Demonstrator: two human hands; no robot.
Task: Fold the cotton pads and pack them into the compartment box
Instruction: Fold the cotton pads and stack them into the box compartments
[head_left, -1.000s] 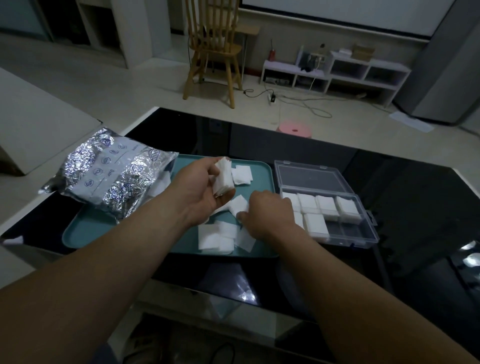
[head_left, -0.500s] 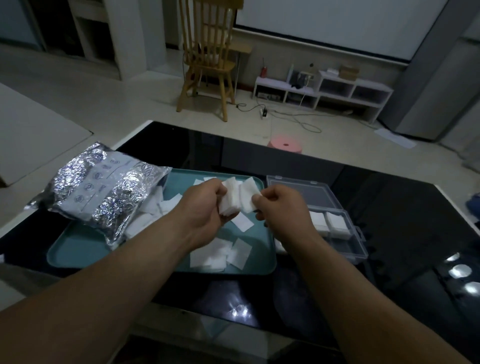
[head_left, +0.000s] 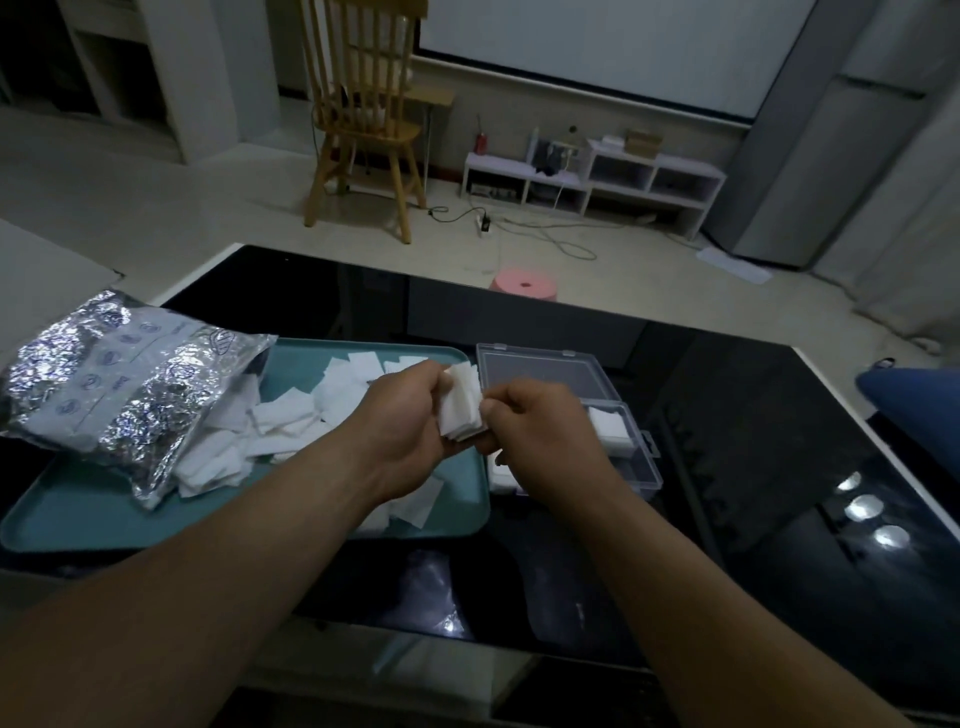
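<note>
Both hands hold a small stack of white cotton pads (head_left: 460, 400) above the right end of the teal tray (head_left: 78, 512). My left hand (head_left: 410, 423) grips the stack from the left and my right hand (head_left: 540, 426) pinches its right edge. Loose cotton pads (head_left: 291, 415) lie scattered over the tray. The clear compartment box (head_left: 636, 457) stands to the right of the tray with its lid (head_left: 535, 366) open flat behind it. White folded pads (head_left: 608, 421) fill some of its compartments; my right hand hides most of the box.
A crinkled silver foil bag (head_left: 114, 389) lies across the tray's left end, pads spilling from its mouth. The table top (head_left: 779, 467) is glossy black. A blue object (head_left: 914, 410) shows at the right edge. Beyond the table are a pink stool (head_left: 524, 285) and a wooden chair (head_left: 363, 119).
My right hand picked up a pad from the tray and brought it to the stack in my left hand. Both hands now hold the stack together, nearer the box.
</note>
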